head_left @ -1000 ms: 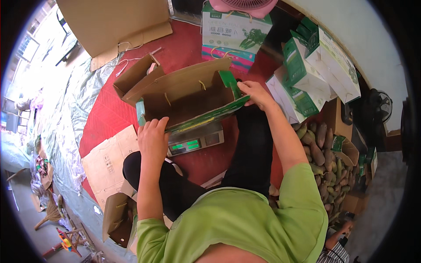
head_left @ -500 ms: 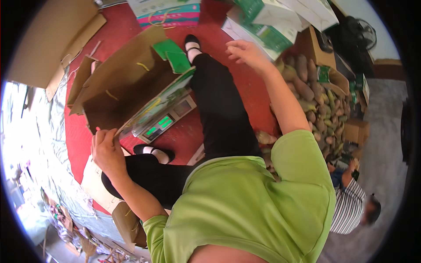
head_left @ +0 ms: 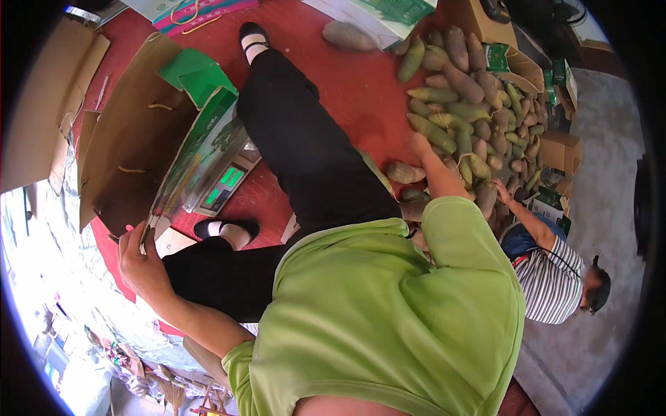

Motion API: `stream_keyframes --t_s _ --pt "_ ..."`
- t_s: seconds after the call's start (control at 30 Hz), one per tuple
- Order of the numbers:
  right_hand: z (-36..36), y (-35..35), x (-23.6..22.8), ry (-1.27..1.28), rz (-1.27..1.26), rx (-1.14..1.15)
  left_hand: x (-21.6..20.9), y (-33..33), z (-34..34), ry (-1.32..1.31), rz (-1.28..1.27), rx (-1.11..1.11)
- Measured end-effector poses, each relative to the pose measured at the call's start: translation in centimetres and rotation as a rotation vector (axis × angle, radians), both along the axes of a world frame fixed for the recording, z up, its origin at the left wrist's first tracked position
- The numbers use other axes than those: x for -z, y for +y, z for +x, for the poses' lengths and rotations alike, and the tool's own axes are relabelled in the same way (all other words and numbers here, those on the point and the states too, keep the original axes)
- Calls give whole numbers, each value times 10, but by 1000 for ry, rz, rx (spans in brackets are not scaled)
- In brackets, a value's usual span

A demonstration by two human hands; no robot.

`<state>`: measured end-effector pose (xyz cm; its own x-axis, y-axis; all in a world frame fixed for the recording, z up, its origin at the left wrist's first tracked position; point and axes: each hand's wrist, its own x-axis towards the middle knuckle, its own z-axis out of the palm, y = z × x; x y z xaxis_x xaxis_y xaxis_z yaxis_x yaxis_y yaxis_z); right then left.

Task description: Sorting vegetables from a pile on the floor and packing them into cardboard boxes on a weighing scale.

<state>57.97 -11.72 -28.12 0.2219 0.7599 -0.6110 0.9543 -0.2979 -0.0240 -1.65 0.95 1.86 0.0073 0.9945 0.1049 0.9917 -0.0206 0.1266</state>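
Observation:
My left hand is closed on the near corner of a tall open carton, brown inside, with rope loops, a green flap and a printed outer side. The carton stands against or on a digital scale with a lit green display; its base contact is hidden. My right hand hangs low at the left edge of a heap of green radishes, many brown with soil. Its fingers are smeared and mostly hidden, so I cannot tell whether they hold anything. One loose radish lies close to that wrist.
A co-worker in a striped shirt reaches a hand into the heap's right side. A white and green box stands at the far side, beside a lone radish. More cardboard is at the left, on the red floor covering.
My right hand has swung down from beside the white and green boxes to the radish heap. My left hand keeps its hold on the carton. The co-worker's arm now reaches into the heap.

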Motion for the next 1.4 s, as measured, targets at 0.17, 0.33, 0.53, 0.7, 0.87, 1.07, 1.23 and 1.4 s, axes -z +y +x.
stream_keyframes --t_s 0.17,0.33,0.53,0.7,0.87,1.07,1.23,1.4 --pt "-30 -50 12 -73 -175 209 8 -5 4 74 62 -59" --pt "-71 -41 -8 -111 -290 -22 12 -14 9 87 104 -86" --pt "-79 -53 15 -175 -343 -214 19 -15 16 62 196 -65" --pt "-76 -63 36 -222 -320 -189 19 -17 17 74 234 -84" --pt "-82 -51 17 -269 -310 -224 20 -17 16 91 231 -86" --pt "-69 -16 -10 -151 -23 207 20 -19 15 129 272 -98" --pt "-29 29 -6 66 399 388 19 -19 17 126 261 -92" --pt "-69 137 -103 377 772 283 18 -25 13 113 285 -97"
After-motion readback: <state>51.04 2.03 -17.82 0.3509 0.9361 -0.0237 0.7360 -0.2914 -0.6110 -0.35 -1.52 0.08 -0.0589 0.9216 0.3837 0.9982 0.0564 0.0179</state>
